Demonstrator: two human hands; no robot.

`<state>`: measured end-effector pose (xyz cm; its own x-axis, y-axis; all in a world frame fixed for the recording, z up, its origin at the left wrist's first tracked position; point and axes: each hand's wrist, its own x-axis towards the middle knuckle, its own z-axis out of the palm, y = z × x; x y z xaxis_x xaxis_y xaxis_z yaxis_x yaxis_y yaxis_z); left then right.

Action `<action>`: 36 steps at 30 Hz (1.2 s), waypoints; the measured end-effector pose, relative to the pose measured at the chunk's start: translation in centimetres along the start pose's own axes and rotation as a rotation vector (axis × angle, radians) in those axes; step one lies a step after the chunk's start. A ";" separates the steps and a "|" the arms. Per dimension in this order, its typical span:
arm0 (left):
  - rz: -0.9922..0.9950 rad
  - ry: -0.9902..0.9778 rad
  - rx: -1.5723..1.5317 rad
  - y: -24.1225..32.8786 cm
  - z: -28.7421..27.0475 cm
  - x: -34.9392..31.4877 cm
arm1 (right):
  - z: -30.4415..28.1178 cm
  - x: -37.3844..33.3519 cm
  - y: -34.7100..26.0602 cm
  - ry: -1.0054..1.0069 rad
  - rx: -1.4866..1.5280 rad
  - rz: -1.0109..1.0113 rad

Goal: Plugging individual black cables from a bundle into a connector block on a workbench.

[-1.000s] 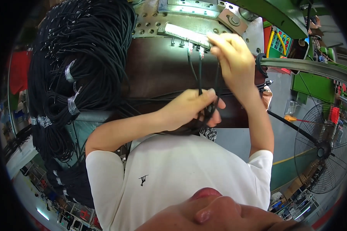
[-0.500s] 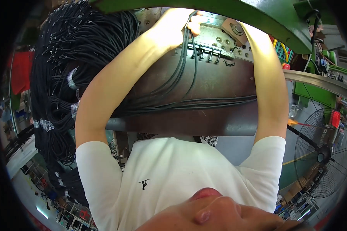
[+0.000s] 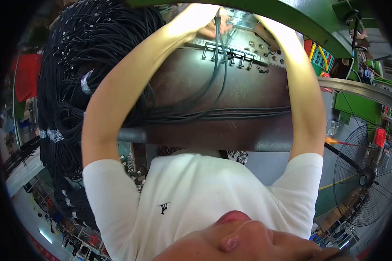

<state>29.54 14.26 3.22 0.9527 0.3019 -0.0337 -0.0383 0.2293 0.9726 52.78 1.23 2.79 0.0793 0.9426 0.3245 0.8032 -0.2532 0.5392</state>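
Observation:
Beneath the green machine beam, my left hand [image 3: 210, 29] is closed around several thin black cables [image 3: 216, 58], its fingers partly smeared by motion and washed out by bright light. From there the cables drop across the brown worktop and curve left. A metal fixture plate [image 3: 257, 46] with round holes lies beside the hand. Along its near edge sits a row of small black pegs on a bar [image 3: 229, 57]. My right forearm [image 3: 301, 82] reaches up on the fixture's other side. The beam hides my right hand's fingers, so what they touch does not show.
A large heap of black cables [image 3: 96, 48] covers the left side. The green beam [image 3: 287, 15] arches overhead. At right are a control panel with a red button [image 3: 324, 75], a metal rail [image 3: 361, 84] and a caged fan [image 3: 366, 177]. More cables [image 3: 244, 114] cross the worktop [image 3: 178, 80].
My left hand has shifted slightly right with the cables, whose hanging ends swung right too. My right forearm has moved a little inward at the wrist. The whole view has tilted slightly.

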 end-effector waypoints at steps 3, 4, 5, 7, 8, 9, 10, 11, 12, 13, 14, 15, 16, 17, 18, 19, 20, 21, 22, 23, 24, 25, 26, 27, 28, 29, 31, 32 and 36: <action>0.385 0.197 1.234 8.9 3.8 -2.8 | -6.6 -4.0 -1.8 0.187 0.119 0.020; 0.469 0.168 1.351 8.9 3.3 -3.1 | -9.3 -3.6 -3.3 0.387 0.330 0.065; -0.259 -0.027 0.946 9.2 3.5 -1.2 | -8.9 -3.9 -3.4 0.272 0.385 0.135; -0.244 -0.042 0.921 8.0 2.4 -1.1 | -9.0 -4.7 -3.3 0.124 0.428 0.160; -0.211 -0.057 0.905 7.5 2.0 -0.7 | -9.3 -5.2 -3.1 0.061 0.481 0.158; -0.179 -0.070 0.888 7.1 1.2 -0.6 | -9.1 -5.1 -3.2 0.159 0.422 0.155; -0.146 -0.082 0.872 6.8 0.4 -0.5 | -8.7 -4.9 -3.2 0.157 0.423 0.156; -0.114 -0.095 0.854 6.2 0.4 0.2 | -8.2 -5.0 -3.0 0.126 0.411 0.144; -0.080 -0.107 0.835 5.6 0.3 0.4 | -7.9 -5.0 -2.9 0.097 0.398 0.132; -0.046 -0.119 0.817 5.2 0.0 0.1 | -7.8 -4.8 -2.8 0.096 0.355 0.101; -0.016 -0.126 0.801 4.7 -0.4 0.3 | -8.0 -4.6 -2.8 0.095 0.358 0.099; 0.015 -0.133 0.784 4.2 -0.9 0.4 | -8.2 -4.5 -3.0 0.054 0.364 0.128; 0.046 -0.140 0.768 3.9 -1.8 0.0 | -8.3 -4.5 -3.1 0.012 0.370 0.157; 0.082 -0.152 0.752 4.0 -2.5 -0.1 | -8.1 -4.5 -3.2 0.040 0.355 0.146; 0.119 -0.164 0.736 3.5 -2.5 -0.1 | -8.0 -4.5 -3.2 0.041 0.352 0.149; 0.155 -0.176 0.720 3.1 -2.8 -0.1 | -8.0 -4.5 -3.2 0.031 0.393 0.169; 0.191 -0.188 0.703 2.9 -3.1 0.0 | -8.0 -4.5 -3.2 0.021 0.434 0.190; 0.222 -0.194 0.688 2.7 -3.9 0.1 | -7.9 -4.5 -3.0 0.125 0.417 0.151; 0.252 -0.199 0.672 2.4 -4.6 -0.2 | -8.0 -4.6 -3.0 0.127 0.421 0.149; 0.285 -0.207 0.654 2.1 -4.7 0.5 | -8.0 -4.7 -2.9 0.127 0.441 0.176; 0.318 -0.214 0.636 1.6 -4.8 0.3 | -8.0 -4.7 -2.9 0.127 0.460 0.203; 0.352 -0.222 0.618 1.3 -5.0 -0.1 | -8.2 -4.6 -2.9 0.062 0.446 0.214; 0.386 -0.232 0.601 1.0 -5.0 -0.3 | -8.2 -4.6 -2.8 0.063 0.444 0.214; 0.421 -0.242 0.583 0.9 -4.7 -0.5 | -8.1 -4.7 -2.6 0.092 0.546 0.234; 0.455 -0.251 0.564 0.6 -5.0 -0.2 | -7.9 -4.9 -2.3 0.120 0.649 0.254; 0.492 -0.265 0.542 0.4 -4.7 -0.3 | -6.5 -5.6 -1.7 0.112 0.670 0.263; 0.570 -0.286 0.504 -0.1 -4.3 -0.3 | -4.6 -5.7 -0.6 0.108 0.651 0.247; 0.602 -0.295 0.483 -0.3 -4.2 -0.7 | -4.2 -5.8 -0.4 0.095 0.642 0.232; 0.739 -0.340 0.406 -1.0 -5.2 -0.4 | -3.8 -6.8 0.5 0.058 0.601 0.176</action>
<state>27.66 18.74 1.05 0.7677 -0.0615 0.6379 -0.6270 -0.2776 0.7279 50.36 -6.12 3.82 0.2216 0.8804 0.4193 0.9740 -0.2207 -0.0513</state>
